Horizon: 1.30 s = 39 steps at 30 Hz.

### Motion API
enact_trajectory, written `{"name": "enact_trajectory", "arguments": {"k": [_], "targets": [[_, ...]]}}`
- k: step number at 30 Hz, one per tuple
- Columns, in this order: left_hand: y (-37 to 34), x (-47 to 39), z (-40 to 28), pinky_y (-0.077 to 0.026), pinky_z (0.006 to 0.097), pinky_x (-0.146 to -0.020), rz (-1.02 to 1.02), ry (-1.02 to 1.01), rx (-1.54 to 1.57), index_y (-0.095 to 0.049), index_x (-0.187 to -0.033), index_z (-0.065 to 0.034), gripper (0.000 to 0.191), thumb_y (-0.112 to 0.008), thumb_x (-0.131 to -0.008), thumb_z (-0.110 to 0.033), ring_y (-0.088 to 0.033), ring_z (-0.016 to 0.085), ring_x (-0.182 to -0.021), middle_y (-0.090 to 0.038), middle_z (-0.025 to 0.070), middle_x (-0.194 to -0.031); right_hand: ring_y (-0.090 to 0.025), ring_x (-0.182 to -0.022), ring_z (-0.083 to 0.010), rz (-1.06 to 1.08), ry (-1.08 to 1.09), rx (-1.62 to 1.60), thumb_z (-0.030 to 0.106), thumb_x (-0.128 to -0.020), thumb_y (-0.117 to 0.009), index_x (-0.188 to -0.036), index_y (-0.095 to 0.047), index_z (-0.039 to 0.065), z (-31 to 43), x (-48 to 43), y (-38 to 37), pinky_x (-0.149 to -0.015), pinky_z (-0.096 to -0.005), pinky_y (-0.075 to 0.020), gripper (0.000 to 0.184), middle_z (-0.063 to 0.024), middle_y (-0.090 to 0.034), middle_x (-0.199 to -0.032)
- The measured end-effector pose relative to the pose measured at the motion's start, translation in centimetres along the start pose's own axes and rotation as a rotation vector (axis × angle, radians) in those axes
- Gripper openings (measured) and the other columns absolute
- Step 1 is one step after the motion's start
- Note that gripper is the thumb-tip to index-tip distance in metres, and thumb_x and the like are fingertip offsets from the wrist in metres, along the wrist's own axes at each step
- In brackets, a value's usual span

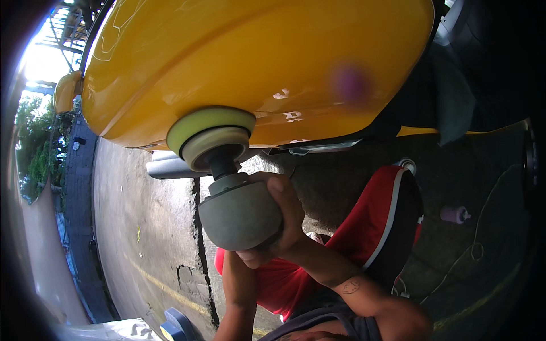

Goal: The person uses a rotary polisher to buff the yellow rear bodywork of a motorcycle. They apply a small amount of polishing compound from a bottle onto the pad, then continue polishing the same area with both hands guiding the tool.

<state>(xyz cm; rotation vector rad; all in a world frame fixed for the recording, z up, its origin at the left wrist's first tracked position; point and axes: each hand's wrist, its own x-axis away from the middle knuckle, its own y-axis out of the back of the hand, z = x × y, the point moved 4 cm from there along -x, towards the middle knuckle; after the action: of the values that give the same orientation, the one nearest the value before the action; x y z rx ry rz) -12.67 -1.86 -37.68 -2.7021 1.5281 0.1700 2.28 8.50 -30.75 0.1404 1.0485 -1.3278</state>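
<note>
A grey-bodied power polisher (241, 215) is held up in front of me, its black neck leading to a round backing plate. The yellow-green foam pad (204, 123) rests against the lower edge of a glossy yellow vehicle body panel (256, 55). My right hand (292, 213) wraps around the right side of the polisher's body, with the thumb on top. My left forearm (239, 281) rises to the underside of the tool, and the polisher hides my left hand. Small pale marks (292, 116) show on the panel to the right of the pad.
A grey cylindrical part (175, 166) sits below the panel. On the concrete floor (140, 204) are a small purple bottle (454, 215), a can (407, 165) and a thin pale cord (473, 251). A blue object (179, 324) stands at lower left. My red-clad knee (367, 213) is under the panel.
</note>
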Motion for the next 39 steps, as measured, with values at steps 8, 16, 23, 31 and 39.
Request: {"name": "enact_trajectory", "arguments": {"k": [8,16,23,31,39], "targets": [[0.7,2.8,-3.4,-0.05,0.0372,-0.068,-0.149,-0.053,0.004,-0.065,-0.108,0.0067,0.099,-0.068,-0.069,-0.084,-0.063,0.027,-0.071,-0.065,0.0162,-0.079,-0.067,-0.087,-0.0268,0.187,-0.061,0.048,0.04,-0.062,-0.087,-0.146,-0.052,0.007,1.4,-2.0,-2.7,-0.064,-0.0373,-0.0549,0.096,-0.016,-0.059,-0.116],[-4.7,0.4,-2.6,-0.05,0.0394,-0.067,0.105,-0.048,-0.084,-0.064,-0.111,0.0066,0.1,-0.066,-0.071,-0.085,-0.064,0.031,-0.071,-0.064,0.0177,-0.079,-0.067,-0.098,-0.035,0.078,-0.083,0.036,0.044,-0.068,-0.088,-0.148,-0.043,0.002,1.7,-2.1,2.8,-0.075,-0.0404,-0.0564,0.101,-0.0244,-0.058,-0.125],[-10.7,-3.6,-2.4,-0.05,0.0414,-0.067,0.581,-0.019,-0.229,-0.063,-0.113,0.0065,0.1,-0.064,-0.072,-0.085,-0.065,0.035,-0.07,-0.064,0.0189,-0.079,-0.06,-0.116,-0.0349,-0.173,-0.339,0.069,0.064,-0.08,-0.068,-0.155,-0.022,-0.005,1.4,-0.3,8.4,-0.097,-0.0448,-0.0521,0.113,-0.027,-0.043,-0.144],[-14.1,-4.2,-2.4,-0.05,0.0451,-0.069,0.684,-0.019,-0.358,-0.063,-0.115,0.008,0.098,-0.066,-0.074,-0.081,-0.066,0.043,-0.075,-0.065,0.024,-0.081,-0.067,-0.086,-0.0389,-0.407,-0.58,-0.232,0.074,-0.086,-0.036,-0.145,-0.03,-0.008,-0.1,-0.6,11.0,-0.074,-0.0466,-0.0565,0.101,-0.0299,-0.051,-0.128],[-10.3,-3.5,-1.4,-0.052,0.0422,-0.077,0.656,0.029,-0.188,-0.06,-0.123,0.0086,0.103,-0.068,-0.072,-0.081,-0.069,0.039,-0.084,-0.069,0.0228,-0.092,-0.064,-0.111,-0.0389,0.02,-0.214,0.211,0.061,-0.085,-0.066,-0.153,-0.021,-0.007,2.1,-1.0,7.2,-0.091,-0.0458,-0.0568,0.106,-0.0296,-0.053,-0.133]]}}
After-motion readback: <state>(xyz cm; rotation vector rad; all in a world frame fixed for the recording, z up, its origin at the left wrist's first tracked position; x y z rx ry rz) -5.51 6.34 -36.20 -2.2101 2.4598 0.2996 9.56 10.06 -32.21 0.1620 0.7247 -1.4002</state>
